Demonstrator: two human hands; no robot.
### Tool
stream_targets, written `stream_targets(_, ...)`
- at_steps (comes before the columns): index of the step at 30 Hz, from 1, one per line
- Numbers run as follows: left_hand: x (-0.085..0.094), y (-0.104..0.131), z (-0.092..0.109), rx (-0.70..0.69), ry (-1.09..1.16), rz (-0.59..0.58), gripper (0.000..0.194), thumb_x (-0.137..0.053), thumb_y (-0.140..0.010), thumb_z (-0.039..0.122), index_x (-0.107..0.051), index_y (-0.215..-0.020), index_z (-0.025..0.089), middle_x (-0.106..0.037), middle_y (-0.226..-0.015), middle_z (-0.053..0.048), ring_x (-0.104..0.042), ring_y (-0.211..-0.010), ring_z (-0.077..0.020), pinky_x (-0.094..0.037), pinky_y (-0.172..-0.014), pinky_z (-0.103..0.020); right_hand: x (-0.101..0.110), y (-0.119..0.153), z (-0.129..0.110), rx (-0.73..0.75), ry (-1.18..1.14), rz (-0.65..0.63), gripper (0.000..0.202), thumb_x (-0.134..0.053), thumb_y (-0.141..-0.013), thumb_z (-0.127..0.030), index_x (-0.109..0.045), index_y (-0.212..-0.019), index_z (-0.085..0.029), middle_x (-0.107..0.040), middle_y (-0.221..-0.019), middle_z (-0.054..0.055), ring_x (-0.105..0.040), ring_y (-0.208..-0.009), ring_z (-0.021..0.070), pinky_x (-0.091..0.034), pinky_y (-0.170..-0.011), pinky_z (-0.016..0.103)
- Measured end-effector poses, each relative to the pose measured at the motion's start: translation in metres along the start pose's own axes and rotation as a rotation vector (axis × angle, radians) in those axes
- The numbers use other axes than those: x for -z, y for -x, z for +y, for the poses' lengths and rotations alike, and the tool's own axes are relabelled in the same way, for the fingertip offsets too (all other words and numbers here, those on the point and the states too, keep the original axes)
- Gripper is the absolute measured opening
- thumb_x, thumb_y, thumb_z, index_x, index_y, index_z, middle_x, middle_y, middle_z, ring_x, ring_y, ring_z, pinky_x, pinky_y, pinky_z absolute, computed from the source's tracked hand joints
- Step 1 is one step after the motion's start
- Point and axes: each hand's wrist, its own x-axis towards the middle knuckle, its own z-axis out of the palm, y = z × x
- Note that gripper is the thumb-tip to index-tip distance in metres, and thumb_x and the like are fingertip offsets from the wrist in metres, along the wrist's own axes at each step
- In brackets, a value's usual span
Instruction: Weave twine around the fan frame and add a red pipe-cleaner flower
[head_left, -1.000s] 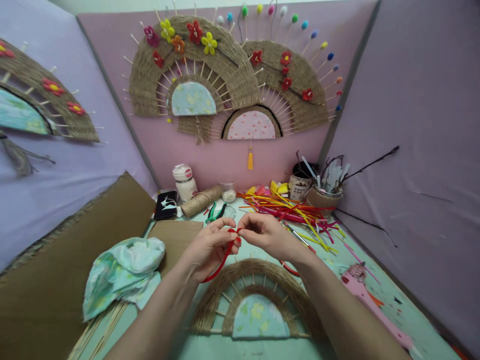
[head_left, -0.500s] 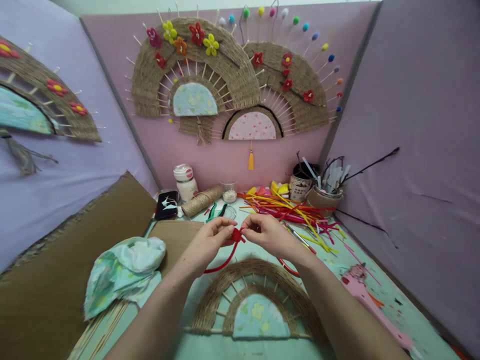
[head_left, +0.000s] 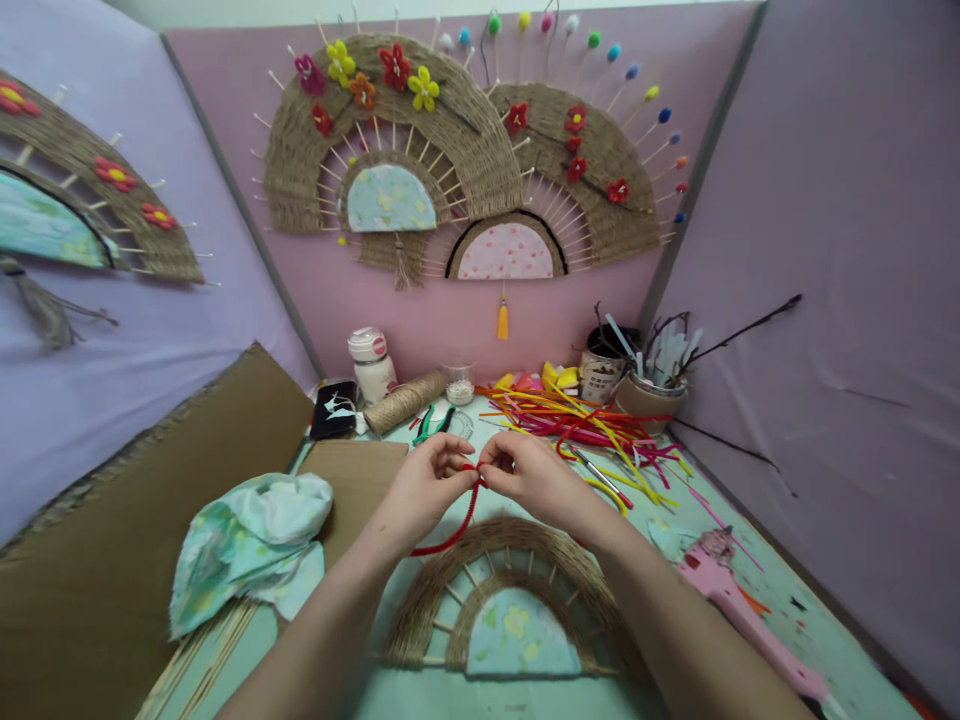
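Note:
A red pipe cleaner (head_left: 463,528) is pinched between my two hands above the table, its long tail curving down to the left. My left hand (head_left: 431,482) has thumb and fingers closed on its bent upper part. Close beside it, my right hand (head_left: 525,475) pinches the same piece from the right. The fingertips hide most of the small bent section. Under my forearms lies a woven twine fan (head_left: 469,595) with a green floral half-circle (head_left: 517,635) at its centre.
Colourful pipe cleaners (head_left: 592,415) lie behind my right hand. A pink glue gun (head_left: 750,620) rests at the right. Crumpled cloth (head_left: 251,545) and cardboard (head_left: 150,520) are at the left. A twine roll (head_left: 405,402), a white bottle (head_left: 371,365) and green-handled pliers (head_left: 433,424) stand or lie behind.
My fingers have drawn closer together around the red pipe cleaner, and its bent part is now mostly covered. Its long tail has shifted slightly.

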Motion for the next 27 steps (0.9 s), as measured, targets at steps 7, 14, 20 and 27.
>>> stream_targets(7, 0.002, 0.001, 0.005, 0.056, 0.124, 0.077, 0.031, -0.071, -0.062, 0.026, -0.055, -0.086, 0.015, -0.059, -0.073, -0.001, -0.058, -0.07, -0.0127, -0.046, -0.065, -0.025, 0.002, -0.004, 0.001, -0.022, -0.112, 0.068, 0.023, -0.05, -0.082, -0.033, -0.061, -0.074, -0.015, -0.059, -0.068, 0.0, -0.049, -0.063, 0.0112, -0.034, -0.057, 0.022)
stream_targets(14, 0.001, 0.0, 0.007, 0.023, 0.157, 0.178, 0.031, -0.072, -0.059, 0.025, -0.056, -0.084, 0.015, -0.061, -0.077, -0.001, -0.058, -0.07, -0.0124, -0.048, -0.067, -0.026, -0.005, -0.001, 0.009, -0.106, -0.066, -0.051, 0.036, -0.053, -0.08, -0.048, -0.061, -0.068, -0.014, -0.051, -0.058, -0.003, -0.04, -0.055, 0.0093, -0.026, -0.049, 0.022)
stream_targets(20, 0.002, 0.001, 0.005, -0.02, 0.136, 0.174, 0.03, -0.068, -0.061, 0.017, -0.057, -0.089, 0.015, -0.063, -0.086, -0.003, -0.059, -0.078, -0.0136, -0.047, -0.07, -0.026, -0.02, -0.001, 0.014, -0.105, -0.148, -0.141, 0.03, -0.053, -0.079, -0.04, -0.063, -0.067, -0.014, -0.047, -0.054, -0.004, -0.039, -0.053, 0.0086, -0.026, -0.048, 0.021)
stream_targets(27, 0.01, 0.001, 0.01, 0.088, 0.127, 0.07, 0.026, -0.067, -0.064, 0.021, -0.066, -0.089, 0.014, -0.068, -0.092, -0.007, -0.061, -0.084, -0.0165, -0.047, -0.078, -0.03, -0.016, -0.003, 0.014, -0.138, -0.196, -0.147, 0.032, -0.049, -0.082, -0.038, -0.066, -0.071, -0.014, -0.056, -0.057, -0.001, -0.047, -0.053, 0.01, -0.033, -0.051, 0.021)
